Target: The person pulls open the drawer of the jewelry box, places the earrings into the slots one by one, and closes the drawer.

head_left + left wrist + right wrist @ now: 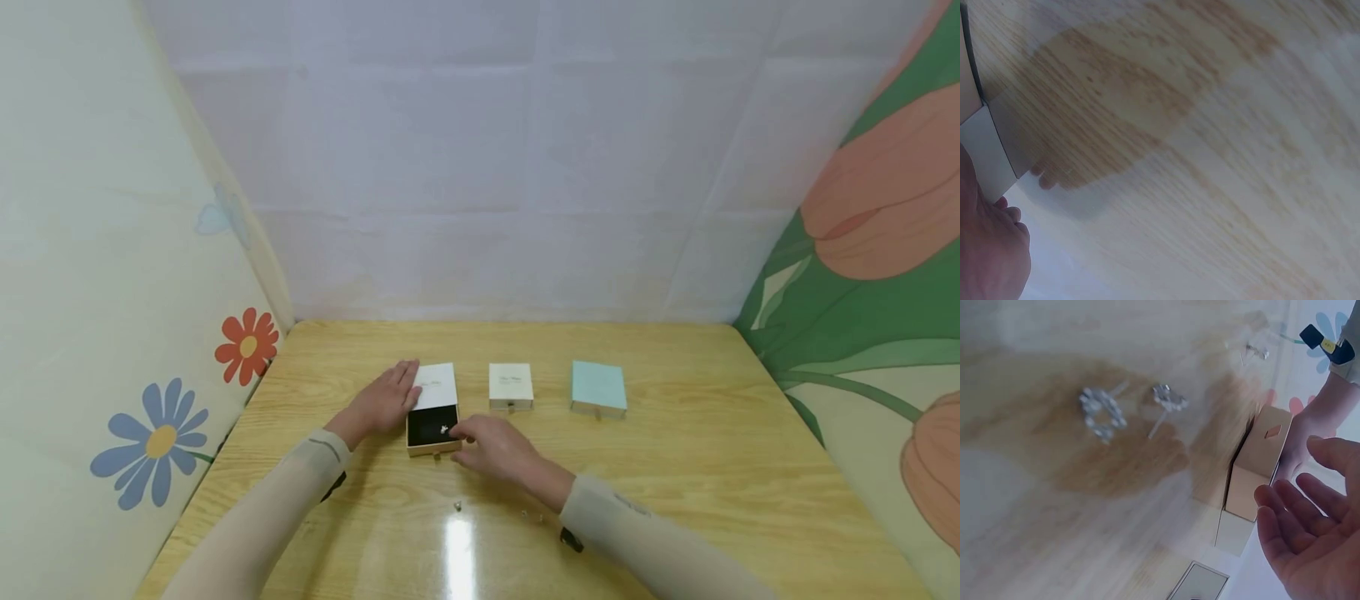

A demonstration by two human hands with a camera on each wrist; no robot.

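A white drawer box (435, 385) stands at the left, its black-lined drawer (423, 427) pulled out toward me. Inside the drawer lies a small silvery earring (444, 430). My left hand (385, 402) holds the box's sleeve from its left side, with fingertips (1015, 214) round the far end. By the drawer's right edge is my right hand (495, 447); the right wrist view shows its fingers loosely bent, thumb apart, nothing between them. Two sparkly stud earrings, one ring-shaped (1102, 415) and another (1169, 400), lie on the table. A further earring (458, 505) lies in front of the drawer.
Right of the white box stand a closed cream box (511, 383) and a closed light-blue box (598, 387), both with small pull tabs. The wood-grain table (697, 467) meets a white cloth wall (480, 167) behind. Floral cloths hang at both sides.
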